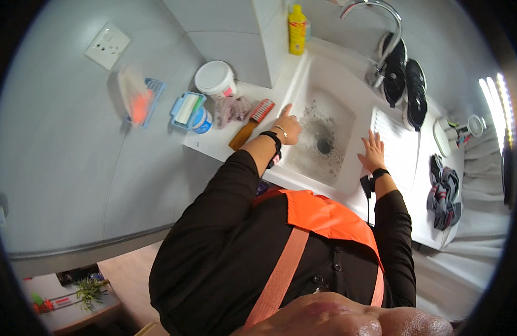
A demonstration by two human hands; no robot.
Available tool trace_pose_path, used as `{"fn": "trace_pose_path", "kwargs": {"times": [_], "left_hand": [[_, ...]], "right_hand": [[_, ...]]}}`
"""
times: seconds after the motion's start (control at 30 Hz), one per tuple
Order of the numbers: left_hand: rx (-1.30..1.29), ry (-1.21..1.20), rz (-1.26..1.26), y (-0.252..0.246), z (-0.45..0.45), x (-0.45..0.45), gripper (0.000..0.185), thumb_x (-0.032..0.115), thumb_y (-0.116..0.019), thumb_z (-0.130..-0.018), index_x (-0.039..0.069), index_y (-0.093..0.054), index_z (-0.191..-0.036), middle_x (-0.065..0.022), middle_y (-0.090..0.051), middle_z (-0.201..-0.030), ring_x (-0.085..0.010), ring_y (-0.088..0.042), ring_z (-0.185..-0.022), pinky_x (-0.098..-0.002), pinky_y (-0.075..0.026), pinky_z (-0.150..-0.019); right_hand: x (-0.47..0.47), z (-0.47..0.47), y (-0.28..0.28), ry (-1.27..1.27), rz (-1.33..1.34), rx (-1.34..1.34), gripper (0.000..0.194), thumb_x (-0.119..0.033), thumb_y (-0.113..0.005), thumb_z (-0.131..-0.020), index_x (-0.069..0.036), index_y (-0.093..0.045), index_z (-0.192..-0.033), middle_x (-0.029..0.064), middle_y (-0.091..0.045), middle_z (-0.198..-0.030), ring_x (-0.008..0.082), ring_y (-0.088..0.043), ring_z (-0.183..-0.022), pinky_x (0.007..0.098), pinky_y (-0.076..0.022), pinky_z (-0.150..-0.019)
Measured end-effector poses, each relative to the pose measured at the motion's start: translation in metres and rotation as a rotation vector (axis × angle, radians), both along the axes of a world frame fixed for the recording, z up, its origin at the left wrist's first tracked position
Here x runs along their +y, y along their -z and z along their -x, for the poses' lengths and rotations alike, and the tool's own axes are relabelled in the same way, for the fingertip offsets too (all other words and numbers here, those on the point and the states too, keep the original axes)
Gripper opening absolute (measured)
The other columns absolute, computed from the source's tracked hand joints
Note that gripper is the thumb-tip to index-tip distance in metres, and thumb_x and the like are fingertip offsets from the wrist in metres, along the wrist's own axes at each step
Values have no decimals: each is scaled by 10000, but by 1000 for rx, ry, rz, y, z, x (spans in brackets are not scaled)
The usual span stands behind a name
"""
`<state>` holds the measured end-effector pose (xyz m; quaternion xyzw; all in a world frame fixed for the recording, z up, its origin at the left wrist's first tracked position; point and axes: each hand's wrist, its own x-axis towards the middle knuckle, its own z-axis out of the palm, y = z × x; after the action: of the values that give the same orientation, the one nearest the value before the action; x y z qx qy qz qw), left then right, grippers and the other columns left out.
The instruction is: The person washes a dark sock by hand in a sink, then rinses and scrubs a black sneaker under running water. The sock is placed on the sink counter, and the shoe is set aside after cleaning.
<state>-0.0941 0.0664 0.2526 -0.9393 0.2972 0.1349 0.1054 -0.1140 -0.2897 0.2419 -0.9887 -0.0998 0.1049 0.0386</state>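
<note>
My left hand (289,130) is at the left rim of a white sink basin (301,164), with its index finger stretched out; I see nothing in it. Suds and a little cloudy water surround the drain (324,145). To the left of that hand lies a scrubbing brush (242,133) with a wooden handle and red and white bristles. My right hand (373,152) spreads its fingers over the ridged white washboard (395,153), on the basin's right side, and holds nothing. Whether its palm rests on the surface is unclear.
A chrome faucet (398,26) arches behind the basin, beside black sneakers (416,95). Grey striped socks (444,195) lie far right. On the left ledge are a crumpled mauve cloth (233,111), a lidded white tub (214,78) and a blue soap dish (187,109). A yellow bottle (297,31) stands behind.
</note>
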Motion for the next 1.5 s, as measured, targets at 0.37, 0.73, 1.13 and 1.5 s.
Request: {"fn": "trace_pose_path", "kwargs": {"times": [0.37,0.73,1.13,1.5], "left_hand": [[-37,14,106,9,-2,1,217,251,-568,-740,171,-738,-848,-38,-682,-836,-224,-587,-1003,-606,-60,-1127],[1,15,75,3,2,2,269,218,-523,-773,170,-744,-919,-44,-702,-932,-219,-583,-1069,-593,-11,-1134],[0,-13,115,4,0,3,254,211,-533,-750,163,-753,-866,-51,-703,-912,-231,-585,-1068,-600,7,-1131],[26,-9,129,8,-1,2,234,236,-561,-756,193,-753,-883,-27,-710,-915,-203,-596,-1045,-600,14,-1133]], "right_hand": [[-8,-3,17,-61,70,-68,734,-332,-762,-704,-158,-472,-1355,115,-175,-1552,374,-120,-1433,535,-184,-1136],[-6,1,4,-36,11,-27,705,-304,-724,-682,-131,-508,-1330,119,-183,-1555,377,-92,-1444,526,-157,-1147],[-3,0,3,-56,94,16,749,-352,-715,-711,-156,-452,-1385,112,-117,-1574,376,-64,-1447,523,-153,-1147],[-6,-1,4,-89,97,65,733,-382,-736,-717,-134,-474,-1355,130,-106,-1571,401,-46,-1442,555,-149,-1138]]}}
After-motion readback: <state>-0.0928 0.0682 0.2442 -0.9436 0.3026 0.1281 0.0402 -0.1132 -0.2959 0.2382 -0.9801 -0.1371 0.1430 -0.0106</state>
